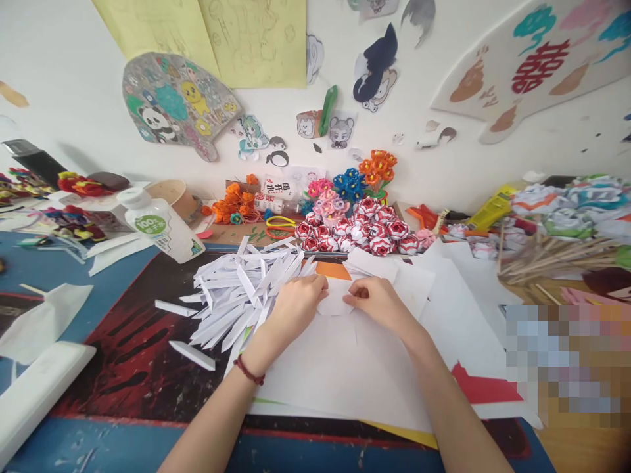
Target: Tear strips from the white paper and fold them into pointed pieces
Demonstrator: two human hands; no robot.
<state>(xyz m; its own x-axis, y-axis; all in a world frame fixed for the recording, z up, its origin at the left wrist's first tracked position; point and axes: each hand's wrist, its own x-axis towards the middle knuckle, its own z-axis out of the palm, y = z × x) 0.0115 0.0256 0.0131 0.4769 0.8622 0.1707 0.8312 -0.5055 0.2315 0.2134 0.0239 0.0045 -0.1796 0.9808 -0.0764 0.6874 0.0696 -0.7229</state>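
Note:
A small piece of white paper (335, 303) is held between my two hands, above larger white sheets (340, 368) on the table. My left hand (303, 295) pinches its left edge, with a dark red bracelet at the wrist. On the opposite edge, the fingers of my right hand (372, 295) are closed on the same paper. Close to my left hand lies a heap of folded white paper strips (236, 295), two of them apart from the pile. Behind my right hand are more small white paper pieces (372, 264).
Red-and-white paper flowers (367, 226) are massed at the back, near blue flowers (349, 185) and orange-handled scissors (280, 226). A white bottle (162, 226) stands back left. Wooden sticks (557, 246) lie at right. A long white object (44, 394) occupies the left front.

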